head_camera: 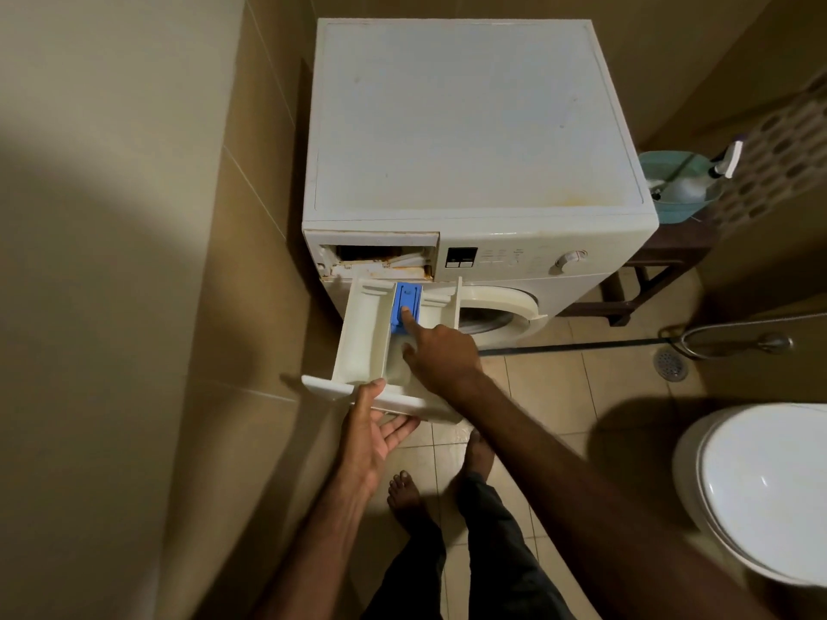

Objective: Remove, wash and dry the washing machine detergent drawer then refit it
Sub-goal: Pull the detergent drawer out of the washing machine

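Right hand (pixel 441 351) presses one finger on the blue plastic release tab (pixel 406 306) — left hand (pixel 371 434) cups the front panel, fingers relaxed.
The white plastic detergent drawer (pixel 362 337) hangs pulled out of the white washing machine (pixel 479 127) — likely light, rigid, maybe slick; support it underneath.

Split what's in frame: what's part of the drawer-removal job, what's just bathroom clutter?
In the job:
- detergent drawer, pulled far out
- blue insert, right hand forefinger pressing it
- left hand under the drawer front
- washing machine

Lying about:
- toilet
- teal bucket with spray bottle
- floor drain
- hose
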`<state>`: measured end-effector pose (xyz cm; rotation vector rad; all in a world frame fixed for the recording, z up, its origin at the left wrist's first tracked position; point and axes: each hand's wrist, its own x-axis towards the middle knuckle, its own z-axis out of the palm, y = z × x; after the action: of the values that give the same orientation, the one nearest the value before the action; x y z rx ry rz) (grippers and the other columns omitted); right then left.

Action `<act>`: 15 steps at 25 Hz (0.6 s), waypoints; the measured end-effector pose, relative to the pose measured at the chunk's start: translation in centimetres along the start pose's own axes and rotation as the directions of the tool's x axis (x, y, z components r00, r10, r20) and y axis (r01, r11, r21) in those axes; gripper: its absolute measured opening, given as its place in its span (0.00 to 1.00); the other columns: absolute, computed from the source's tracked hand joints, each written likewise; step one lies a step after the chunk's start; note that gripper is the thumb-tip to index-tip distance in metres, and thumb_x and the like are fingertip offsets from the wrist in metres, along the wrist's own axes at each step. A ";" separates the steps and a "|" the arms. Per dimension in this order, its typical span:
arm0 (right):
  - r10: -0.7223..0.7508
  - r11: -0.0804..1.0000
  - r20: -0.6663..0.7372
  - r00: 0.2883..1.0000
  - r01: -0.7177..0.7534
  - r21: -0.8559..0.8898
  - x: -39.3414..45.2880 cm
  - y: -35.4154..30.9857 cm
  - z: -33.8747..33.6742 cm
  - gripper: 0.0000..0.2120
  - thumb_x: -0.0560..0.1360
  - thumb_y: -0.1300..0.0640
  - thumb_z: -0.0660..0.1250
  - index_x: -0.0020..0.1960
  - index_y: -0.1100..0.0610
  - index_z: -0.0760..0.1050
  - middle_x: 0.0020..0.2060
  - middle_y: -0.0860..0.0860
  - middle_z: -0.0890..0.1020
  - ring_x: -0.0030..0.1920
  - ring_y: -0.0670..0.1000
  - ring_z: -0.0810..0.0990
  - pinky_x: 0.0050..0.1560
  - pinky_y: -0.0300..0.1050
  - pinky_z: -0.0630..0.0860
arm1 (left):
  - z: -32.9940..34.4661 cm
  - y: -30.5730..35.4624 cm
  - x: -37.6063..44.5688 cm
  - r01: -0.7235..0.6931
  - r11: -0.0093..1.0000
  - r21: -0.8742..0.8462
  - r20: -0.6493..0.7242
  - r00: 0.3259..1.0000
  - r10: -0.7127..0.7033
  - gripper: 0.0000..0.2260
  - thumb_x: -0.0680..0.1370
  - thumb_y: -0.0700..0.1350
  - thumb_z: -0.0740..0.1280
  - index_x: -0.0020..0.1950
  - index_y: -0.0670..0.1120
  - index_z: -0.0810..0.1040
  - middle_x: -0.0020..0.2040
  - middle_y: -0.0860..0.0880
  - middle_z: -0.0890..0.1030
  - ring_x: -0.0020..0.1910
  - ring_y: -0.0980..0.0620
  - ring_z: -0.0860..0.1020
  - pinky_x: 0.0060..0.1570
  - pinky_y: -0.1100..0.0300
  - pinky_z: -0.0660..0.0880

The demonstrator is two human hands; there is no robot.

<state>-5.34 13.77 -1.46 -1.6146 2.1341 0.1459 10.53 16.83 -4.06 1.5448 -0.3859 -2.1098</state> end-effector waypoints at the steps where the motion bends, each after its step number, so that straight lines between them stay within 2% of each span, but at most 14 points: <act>1: 0.027 0.999 -0.022 0.999 -0.026 0.042 -0.9 0.8 -0.5 0.29 0.87 0.45 0.54 0.85 0.48 0.49 0.46 0.56 0.79 0.44 0.55 0.78 0.42 0.48 0.71 | 0.5 -0.2 -0.3 -0.010 0.999 0.038 0.024 1.000 0.009 0.22 0.74 0.53 0.74 0.65 0.47 0.76 0.61 0.39 0.84 0.57 0.39 0.86 0.56 0.45 0.83; 4: 0.099 0.985 -0.109 0.989 -0.082 0.151 -3.9 4.1 -2.0 0.27 0.86 0.45 0.55 0.84 0.45 0.55 0.51 0.57 0.83 0.50 0.58 0.82 0.44 0.49 0.73 | 2.2 -1.0 -1.0 -0.028 0.990 0.141 0.102 0.995 0.013 0.26 0.71 0.54 0.72 0.66 0.46 0.76 0.61 0.40 0.85 0.57 0.39 0.86 0.56 0.45 0.83; 6: 0.151 0.971 -0.187 0.971 -0.110 0.214 -6.3 7.0 -2.7 0.25 0.86 0.45 0.57 0.82 0.43 0.60 0.48 0.56 0.85 0.48 0.57 0.82 0.44 0.49 0.78 | 4.0 -1.4 -1.6 -0.022 0.978 0.208 0.161 0.987 -0.012 0.29 0.70 0.55 0.73 0.68 0.44 0.75 0.64 0.39 0.83 0.58 0.39 0.85 0.55 0.46 0.84; 8: 0.256 0.922 -0.303 0.918 -0.137 0.362 -9.3 9.7 -3.2 0.23 0.85 0.46 0.60 0.79 0.43 0.67 0.42 0.52 0.85 0.43 0.55 0.81 0.42 0.50 0.80 | 5.8 -1.7 -2.3 -0.022 0.963 0.270 0.216 0.976 -0.038 0.35 0.68 0.57 0.75 0.71 0.43 0.73 0.65 0.38 0.82 0.58 0.39 0.85 0.53 0.48 0.84; 10: 0.426 0.823 -0.428 0.797 -0.145 0.550 -12.7 12.6 -3.7 0.20 0.85 0.49 0.62 0.76 0.45 0.73 0.37 0.47 0.83 0.35 0.49 0.78 0.38 0.49 0.81 | 8.1 -2.2 -3.1 -0.033 0.944 0.329 0.274 0.960 -0.062 0.37 0.68 0.57 0.75 0.73 0.43 0.71 0.66 0.38 0.81 0.57 0.41 0.86 0.52 0.48 0.84; 12: 0.619 0.691 -0.467 0.631 -0.156 0.706 -16.4 15.1 -4.2 0.17 0.85 0.51 0.63 0.72 0.50 0.77 0.38 0.45 0.82 0.33 0.44 0.77 0.36 0.46 0.80 | 10.4 -2.9 -3.9 -0.049 0.926 0.375 0.338 0.937 -0.087 0.35 0.70 0.55 0.73 0.73 0.44 0.71 0.65 0.39 0.81 0.56 0.42 0.86 0.51 0.49 0.85; 13: 0.717 0.602 -0.426 0.552 -0.180 0.778 -18.0 16.5 -4.0 0.16 0.85 0.50 0.63 0.71 0.51 0.78 0.40 0.45 0.82 0.35 0.44 0.78 0.38 0.46 0.80 | 11.6 -3.4 -4.3 -0.052 0.916 0.398 0.365 0.925 -0.106 0.34 0.69 0.55 0.73 0.73 0.45 0.71 0.65 0.39 0.82 0.55 0.43 0.87 0.51 0.49 0.85; 14: 0.796 0.489 -0.335 0.503 -0.210 0.846 -19.3 17.7 -3.6 0.18 0.85 0.47 0.63 0.71 0.52 0.78 0.45 0.46 0.82 0.39 0.45 0.78 0.43 0.48 0.81 | 12.9 -4.0 -4.8 -0.054 0.904 0.424 0.384 0.915 -0.125 0.35 0.67 0.56 0.75 0.72 0.46 0.71 0.64 0.40 0.82 0.55 0.43 0.87 0.50 0.49 0.85; 15: 0.842 0.368 -0.211 0.497 -0.242 0.898 -20.6 19.2 -3.3 0.21 0.84 0.42 0.62 0.72 0.51 0.76 0.51 0.46 0.82 0.46 0.46 0.79 0.50 0.50 0.81 | 14.4 -4.8 -5.3 -0.056 0.890 0.453 0.397 0.907 -0.145 0.37 0.65 0.57 0.76 0.71 0.47 0.72 0.64 0.40 0.82 0.56 0.43 0.87 0.50 0.48 0.85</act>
<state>-19.92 36.73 6.53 -0.2317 2.5949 -1.2045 -2.87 22.86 2.37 1.3119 -1.0781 -2.5161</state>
